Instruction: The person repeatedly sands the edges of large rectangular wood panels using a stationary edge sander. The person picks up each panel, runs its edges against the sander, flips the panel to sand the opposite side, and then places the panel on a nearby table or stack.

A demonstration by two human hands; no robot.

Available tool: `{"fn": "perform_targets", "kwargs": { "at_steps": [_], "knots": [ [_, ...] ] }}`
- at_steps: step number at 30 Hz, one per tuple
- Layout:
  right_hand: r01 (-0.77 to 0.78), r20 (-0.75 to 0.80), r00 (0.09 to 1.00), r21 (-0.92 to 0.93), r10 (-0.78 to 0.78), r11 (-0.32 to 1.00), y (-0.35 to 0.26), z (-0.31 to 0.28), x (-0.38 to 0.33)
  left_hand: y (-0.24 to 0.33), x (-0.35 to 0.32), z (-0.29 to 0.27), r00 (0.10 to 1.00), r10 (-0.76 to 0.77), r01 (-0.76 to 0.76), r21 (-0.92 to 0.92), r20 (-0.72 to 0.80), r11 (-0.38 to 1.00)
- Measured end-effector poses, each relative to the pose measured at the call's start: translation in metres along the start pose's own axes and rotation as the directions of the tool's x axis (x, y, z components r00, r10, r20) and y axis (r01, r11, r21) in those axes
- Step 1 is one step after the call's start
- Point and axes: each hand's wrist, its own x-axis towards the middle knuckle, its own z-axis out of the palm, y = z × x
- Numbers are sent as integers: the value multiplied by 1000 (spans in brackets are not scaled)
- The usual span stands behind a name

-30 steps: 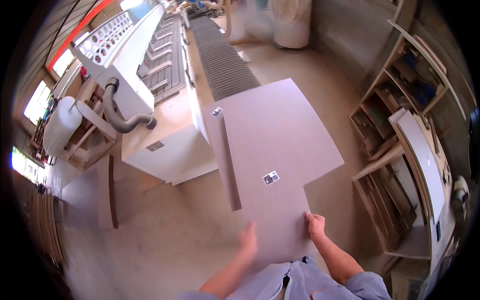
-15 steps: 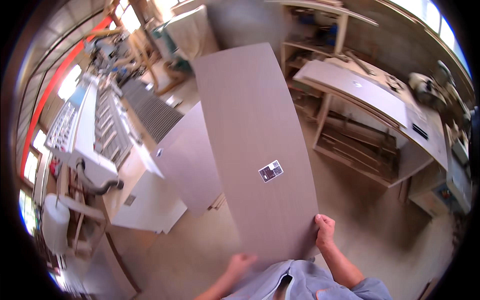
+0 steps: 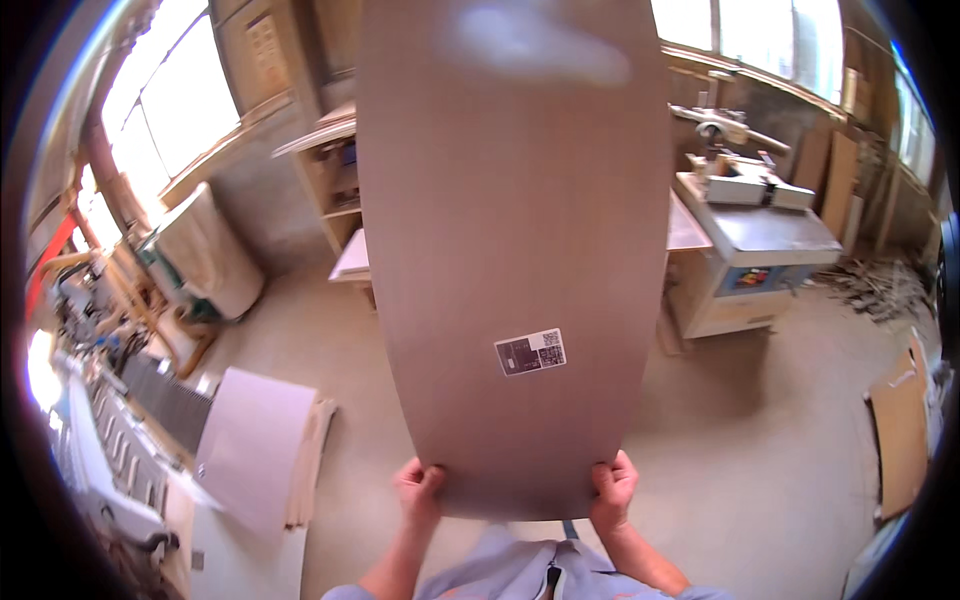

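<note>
Long brown panel (image 3: 510,230) with small dark label (image 3: 530,352), held raised in front of the person above the workshop floor (image 3: 780,470). Left hand (image 3: 418,490) and right hand (image 3: 612,488) each clasp a corner of its near end, fingers curled round the edge.

The big brown panel (image 3: 510,230) fills the middle and blocks everything straight ahead. Open floor (image 3: 780,450) lies to the right, short of the woodworking machine (image 3: 750,230). To the left, a stack of pale boards (image 3: 260,455) and the shelf unit (image 3: 335,190) narrow the way.
</note>
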Motion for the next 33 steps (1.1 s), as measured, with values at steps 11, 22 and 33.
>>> {"fn": "perform_targets", "kwargs": {
  "at_steps": [11,22,33],
  "knots": [
    [219,-162,971,323,-174,921,-296,-262,244,-52,150,411,818,-198,-106,481,540,871],
    [554,-639,703,216,-313,804,-311,-320,262,-128,267,644,408,-442,-312,577,799,755],
    [793,-638,432,-68,-638,605,-289,-306,283,-211,330,762,27,-380,-421,355,925,834]
  ]
}}
